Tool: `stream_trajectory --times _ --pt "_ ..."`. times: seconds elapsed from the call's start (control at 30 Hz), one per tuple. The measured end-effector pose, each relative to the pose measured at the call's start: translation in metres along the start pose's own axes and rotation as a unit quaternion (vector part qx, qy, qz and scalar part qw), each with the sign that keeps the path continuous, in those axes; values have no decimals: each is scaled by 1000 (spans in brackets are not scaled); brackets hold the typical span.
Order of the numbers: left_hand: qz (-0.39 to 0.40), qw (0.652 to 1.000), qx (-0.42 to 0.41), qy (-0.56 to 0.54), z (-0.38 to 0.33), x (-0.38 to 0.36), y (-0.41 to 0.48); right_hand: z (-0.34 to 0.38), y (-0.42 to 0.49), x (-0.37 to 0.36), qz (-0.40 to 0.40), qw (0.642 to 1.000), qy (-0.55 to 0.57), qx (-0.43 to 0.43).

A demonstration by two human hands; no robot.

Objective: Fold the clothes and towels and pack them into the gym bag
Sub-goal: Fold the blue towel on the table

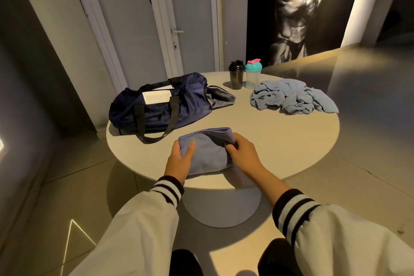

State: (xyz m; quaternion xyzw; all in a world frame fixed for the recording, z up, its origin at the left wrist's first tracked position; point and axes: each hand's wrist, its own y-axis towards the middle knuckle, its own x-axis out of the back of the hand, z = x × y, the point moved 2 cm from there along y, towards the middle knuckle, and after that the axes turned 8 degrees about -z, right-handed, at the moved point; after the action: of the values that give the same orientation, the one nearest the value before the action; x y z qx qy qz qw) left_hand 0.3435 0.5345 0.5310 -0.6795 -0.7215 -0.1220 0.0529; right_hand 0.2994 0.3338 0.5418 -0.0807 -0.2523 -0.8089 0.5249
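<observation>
A folded blue towel (208, 152) lies at the near edge of the round table (268, 141). My left hand (180, 157) grips its left side, thumb on top. My right hand (243, 152) grips its right edge with the fingers curled into the folds. A navy gym bag (156, 107) with black straps lies on the table's left side, its right end open. A crumpled blue cloth (291, 96) lies unfolded at the far right of the table.
A black shaker bottle (236, 75) and a clear one with a teal lid (253, 74) stand at the table's far edge. White doors rise behind the bag. The table's pedestal base (221, 208) and my shoes are below.
</observation>
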Motion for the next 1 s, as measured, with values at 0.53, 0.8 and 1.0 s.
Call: stream_trajectory --times 0.53,0.8,1.0 --pt "26 996 -76 44 16 -41 28 -36 16 -19 -74 996 46 -1" --pt "8 993 -113 39 22 -27 20 -31 7 -19 -26 998 22 50" --pt "-17 996 -61 59 24 -20 13 -31 6 -27 16 998 -40 43"
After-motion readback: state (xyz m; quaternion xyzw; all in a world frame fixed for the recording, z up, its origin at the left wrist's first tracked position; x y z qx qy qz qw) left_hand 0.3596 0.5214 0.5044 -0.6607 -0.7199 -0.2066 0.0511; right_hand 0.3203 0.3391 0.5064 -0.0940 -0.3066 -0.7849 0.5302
